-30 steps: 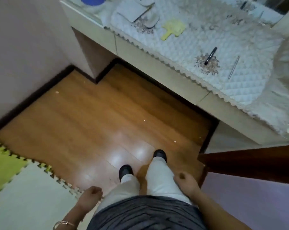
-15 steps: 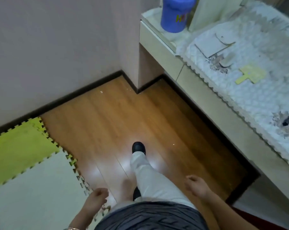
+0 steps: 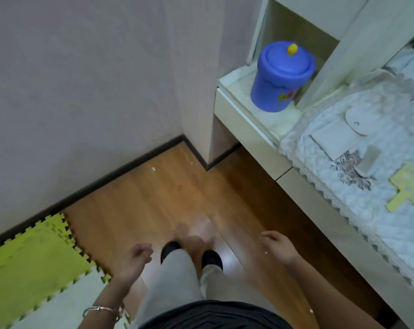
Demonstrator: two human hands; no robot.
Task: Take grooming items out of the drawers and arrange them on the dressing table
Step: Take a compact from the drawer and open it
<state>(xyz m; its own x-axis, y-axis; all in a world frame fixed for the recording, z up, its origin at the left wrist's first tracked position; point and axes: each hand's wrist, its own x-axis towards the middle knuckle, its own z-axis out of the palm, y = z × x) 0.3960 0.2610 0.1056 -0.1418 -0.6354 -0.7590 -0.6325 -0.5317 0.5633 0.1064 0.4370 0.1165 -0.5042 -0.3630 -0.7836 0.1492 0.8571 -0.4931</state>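
The dressing table runs along the right, covered by a white quilted lace cloth. On the cloth lie a yellow comb-like item, a small grey block and a white flat case. The drawer fronts under the tabletop are closed. My left hand hangs low over the wooden floor with fingers loosely curled and holds nothing. My right hand hangs in front of the table's edge, also loosely curled and holding nothing.
A blue lidded tub with a yellow knob stands on the table's left end, below an open cubby. A pale wall closes the left side. Green and white foam mats lie at the lower left. My feet stand on the wooden floor.
The view has swung left and up along the table; the blue tub is now fully in view and the pen has left the frame. Both hands have risen slightly, still holding nothing.
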